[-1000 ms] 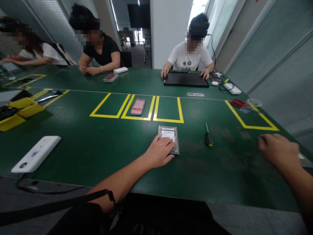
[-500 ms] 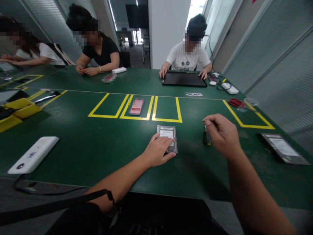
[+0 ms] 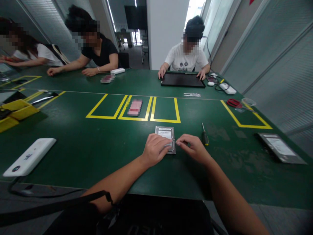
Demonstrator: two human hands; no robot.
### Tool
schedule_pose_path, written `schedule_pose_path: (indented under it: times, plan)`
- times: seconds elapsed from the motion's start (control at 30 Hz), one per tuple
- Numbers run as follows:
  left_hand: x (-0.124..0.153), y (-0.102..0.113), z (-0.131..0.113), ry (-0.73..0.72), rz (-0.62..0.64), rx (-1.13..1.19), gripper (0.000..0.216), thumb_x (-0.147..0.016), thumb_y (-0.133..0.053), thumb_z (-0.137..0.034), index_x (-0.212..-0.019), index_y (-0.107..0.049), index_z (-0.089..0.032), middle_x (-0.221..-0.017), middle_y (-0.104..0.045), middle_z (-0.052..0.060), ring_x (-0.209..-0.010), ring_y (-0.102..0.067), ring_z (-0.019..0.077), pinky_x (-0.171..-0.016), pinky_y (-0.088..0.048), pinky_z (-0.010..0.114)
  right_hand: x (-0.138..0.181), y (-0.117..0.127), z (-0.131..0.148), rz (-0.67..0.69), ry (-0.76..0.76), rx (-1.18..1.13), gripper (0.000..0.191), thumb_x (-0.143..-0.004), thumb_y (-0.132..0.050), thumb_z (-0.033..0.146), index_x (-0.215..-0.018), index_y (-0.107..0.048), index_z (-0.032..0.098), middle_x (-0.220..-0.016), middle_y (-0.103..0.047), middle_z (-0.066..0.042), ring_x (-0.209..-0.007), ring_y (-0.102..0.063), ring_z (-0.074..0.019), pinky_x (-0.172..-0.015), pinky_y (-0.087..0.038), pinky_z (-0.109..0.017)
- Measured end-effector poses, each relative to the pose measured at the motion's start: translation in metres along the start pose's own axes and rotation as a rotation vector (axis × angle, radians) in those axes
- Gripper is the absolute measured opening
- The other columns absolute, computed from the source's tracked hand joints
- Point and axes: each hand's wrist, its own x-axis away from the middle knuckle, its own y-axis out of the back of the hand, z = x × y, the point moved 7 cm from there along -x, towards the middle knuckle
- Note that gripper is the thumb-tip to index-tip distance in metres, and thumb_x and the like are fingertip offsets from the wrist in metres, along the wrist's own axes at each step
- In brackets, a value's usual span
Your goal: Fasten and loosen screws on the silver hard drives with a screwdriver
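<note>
A silver hard drive [image 3: 163,130] with a white label lies flat on the green table. My left hand [image 3: 154,148] rests across its left and lower part, fingers stretched over the label and thumb below them. Close to the drive's right edge is my right hand [image 3: 193,147], thumb and forefinger pinched together. Whatever sits between those fingertips, if anything, is too small to make out. A screwdriver [image 3: 205,138] with a dark and yellow handle lies just beyond my right hand, its tip pointing away from me.
A second drive-like unit [image 3: 281,148] lies at the right. Yellow tape frames [image 3: 166,121] mark the table, one around a pink phone-like item [image 3: 135,107]. A white power bank [image 3: 30,156] and yellow bins [image 3: 23,109] stand left. Co-workers sit opposite, one holding a black panel [image 3: 183,80].
My right hand has moved left and nearer, from beside the screwdriver to the drive's right edge. My left hand has shifted slightly on the drive. A co-worker's arm has stretched out leftward.
</note>
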Motion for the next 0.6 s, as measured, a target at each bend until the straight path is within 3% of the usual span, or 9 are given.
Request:
schedule_pose_path:
  times: [0.2,0.6]
  plan:
    - [0.001,-0.005,-0.005,-0.049,0.026,0.083,0.02,-0.094,-0.059,-0.023,-0.11,-0.071,-0.024,-0.102,-0.077,0.002,-0.094,-0.067,0.0161,-0.086,-0.049,0.034,0.004,-0.011,0.0,0.034,-0.054,-0.038,0.026,-0.101,-0.05,0.034,-0.089,-0.066,0.018,-0.085,-0.063,-0.005,-0.08,-0.058,-0.0153,-0.074,-0.043,-0.027]
    - [-0.003,-0.006,-0.004,0.031,-0.032,0.174,0.014,-0.094,-0.061,-0.028,-0.093,-0.073,-0.02,-0.085,-0.077,0.002,-0.08,-0.068,0.0146,-0.08,-0.053,0.032,0.004,-0.016,-0.002,0.034,-0.143,-0.196,0.034,-0.099,-0.055,0.046,-0.086,-0.067,0.016,-0.083,-0.063,-0.004,-0.08,-0.058,-0.0153,-0.075,-0.043,-0.026]
